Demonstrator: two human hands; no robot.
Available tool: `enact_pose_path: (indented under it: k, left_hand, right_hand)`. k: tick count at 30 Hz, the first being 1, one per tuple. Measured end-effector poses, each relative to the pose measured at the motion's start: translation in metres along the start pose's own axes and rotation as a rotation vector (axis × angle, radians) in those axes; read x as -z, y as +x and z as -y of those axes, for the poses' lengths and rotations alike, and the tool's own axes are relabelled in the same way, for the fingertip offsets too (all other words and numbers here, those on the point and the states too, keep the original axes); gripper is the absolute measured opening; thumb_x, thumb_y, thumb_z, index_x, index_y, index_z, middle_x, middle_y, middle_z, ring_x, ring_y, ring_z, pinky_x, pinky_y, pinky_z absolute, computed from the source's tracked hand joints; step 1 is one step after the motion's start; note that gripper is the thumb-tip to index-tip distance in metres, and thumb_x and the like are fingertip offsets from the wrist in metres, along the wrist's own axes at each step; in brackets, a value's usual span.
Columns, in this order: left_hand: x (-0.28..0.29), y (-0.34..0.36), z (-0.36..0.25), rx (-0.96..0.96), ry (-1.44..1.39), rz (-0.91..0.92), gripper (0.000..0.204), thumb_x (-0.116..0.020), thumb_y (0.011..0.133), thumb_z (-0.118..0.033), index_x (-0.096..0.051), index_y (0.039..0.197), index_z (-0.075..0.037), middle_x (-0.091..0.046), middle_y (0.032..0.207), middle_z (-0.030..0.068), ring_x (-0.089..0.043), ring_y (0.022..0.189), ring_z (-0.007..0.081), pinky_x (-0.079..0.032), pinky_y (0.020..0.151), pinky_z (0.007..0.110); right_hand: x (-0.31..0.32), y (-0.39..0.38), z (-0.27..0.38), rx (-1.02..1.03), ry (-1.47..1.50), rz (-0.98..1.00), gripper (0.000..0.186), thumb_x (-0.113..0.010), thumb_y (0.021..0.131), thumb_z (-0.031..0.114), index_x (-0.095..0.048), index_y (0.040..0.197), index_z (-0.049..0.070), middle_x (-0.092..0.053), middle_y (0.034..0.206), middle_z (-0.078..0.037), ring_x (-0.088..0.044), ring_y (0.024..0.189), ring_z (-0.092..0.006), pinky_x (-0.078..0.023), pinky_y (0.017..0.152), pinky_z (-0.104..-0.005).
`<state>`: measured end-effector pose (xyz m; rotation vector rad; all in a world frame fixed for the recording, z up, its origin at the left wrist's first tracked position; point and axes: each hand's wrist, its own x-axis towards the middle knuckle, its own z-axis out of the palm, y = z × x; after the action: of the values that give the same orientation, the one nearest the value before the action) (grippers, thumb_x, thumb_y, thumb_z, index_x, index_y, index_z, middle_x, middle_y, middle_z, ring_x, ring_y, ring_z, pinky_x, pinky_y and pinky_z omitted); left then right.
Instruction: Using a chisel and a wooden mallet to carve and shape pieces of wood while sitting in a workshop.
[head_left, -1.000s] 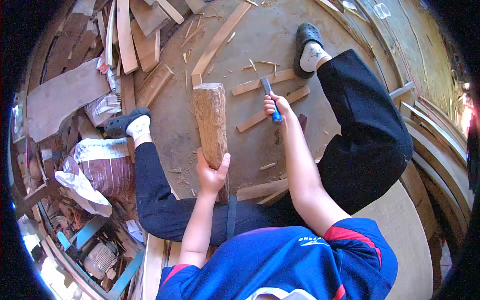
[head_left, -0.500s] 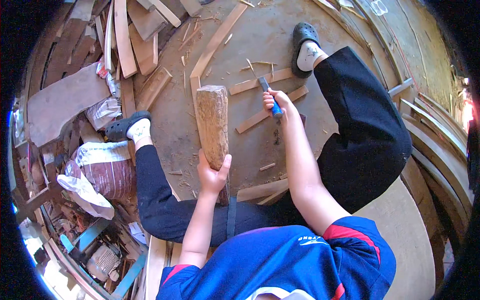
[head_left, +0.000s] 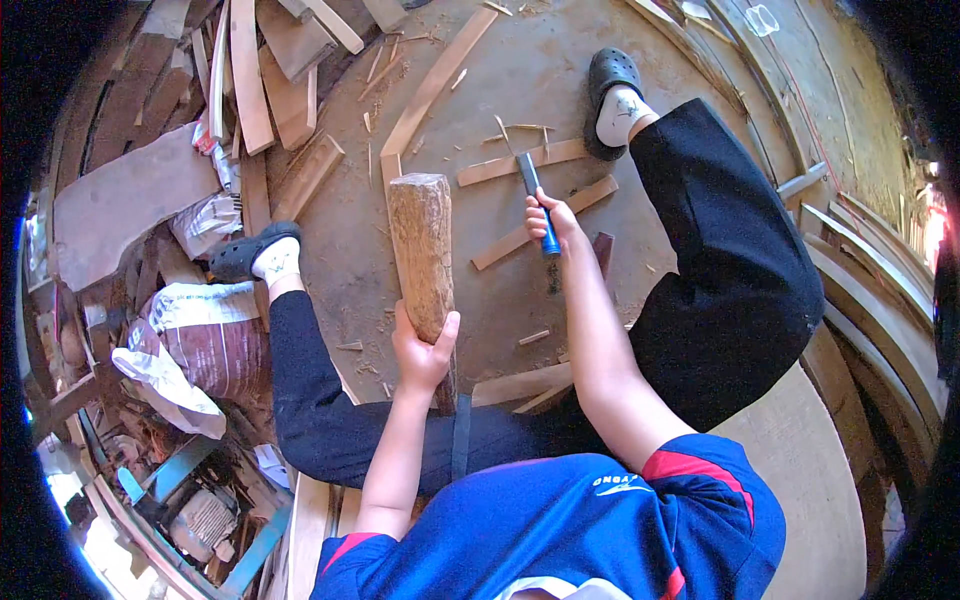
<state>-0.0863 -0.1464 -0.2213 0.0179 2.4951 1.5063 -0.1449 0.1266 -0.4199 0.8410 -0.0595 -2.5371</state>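
My left hand [head_left: 422, 350] is wrapped round the lower end of a thick, rough block of wood [head_left: 421, 250]. The block stands out lengthwise in front of me, its pale end face farthest away. To the right of it, apart from the block, my right hand [head_left: 548, 217] grips a blue-handled chisel [head_left: 529, 175]. Its flat grey blade points away and slightly left, and the handle's butt shows below my fist. Beneath the chisel, on the floor, lie two thin wooden strips [head_left: 545, 222]. The near end of the block is partly hidden by my left hand.
Scrap boards [head_left: 250, 80] crowd the far left. A torn brown-and-white sack [head_left: 210, 340] sits beside my left leg, with a motor [head_left: 205, 522] nearer. Curved timber [head_left: 880, 310] lines the right. Shavings litter the floor [head_left: 500, 90]. My legs spread to both sides.
The chisel has turned a little, so more of its flat blade shows, and my right hand has shifted slightly. My left hand and the block have barely moved.
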Motion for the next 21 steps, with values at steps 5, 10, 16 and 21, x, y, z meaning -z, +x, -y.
enact_pose_path:
  k: [5,10,16,21]
  left_hand:
    - [0.003,-0.002,0.005,-0.016,-0.012,0.061,0.045,-0.068,0.084,-0.022,-0.045,0.116,0.0,-0.056,0.092,0.0067,-0.057,0.072,0.013,-0.048,0.064,0.028]
    - [0.0,-0.001,-0.001,-0.035,-0.011,0.008,0.046,-0.071,0.082,-0.024,-0.047,0.113,0.0,-0.059,0.09,0.0096,-0.059,0.079,0.0178,-0.048,0.072,0.031]
    - [0.0,0.003,-0.014,-0.138,0.109,0.016,0.052,-0.074,0.078,-0.03,-0.047,0.109,0.001,-0.065,0.083,0.0172,-0.066,0.077,0.0282,-0.051,0.07,0.035]
    - [-0.01,0.001,-0.03,-0.294,0.25,0.133,0.063,-0.076,0.075,-0.03,-0.044,0.121,-0.001,-0.064,0.101,0.0216,-0.067,0.086,0.0352,-0.053,0.074,0.039]
  right_hand:
    - [0.005,-0.001,0.002,-0.038,0.122,0.079,0.035,-0.04,0.098,0.044,-0.044,0.083,0.013,-0.036,0.059,0.005,-0.032,0.045,-0.0082,-0.028,0.039,-0.0242]
    - [-0.002,0.0,-0.001,-0.059,0.157,0.164,0.035,-0.042,0.098,0.042,-0.042,0.08,0.012,-0.034,0.058,0.004,-0.031,0.045,-0.0082,-0.028,0.039,-0.0235]
    - [-0.022,-0.004,0.003,-0.093,0.24,0.095,0.035,-0.041,0.099,0.038,-0.04,0.077,0.011,-0.033,0.057,0.005,-0.031,0.045,-0.0083,-0.027,0.039,-0.023]
    - [-0.053,0.014,0.023,0.037,0.095,-0.194,0.036,-0.037,0.1,0.032,-0.037,0.071,0.011,-0.036,0.057,0.002,-0.034,0.046,-0.0115,-0.032,0.043,-0.0265]
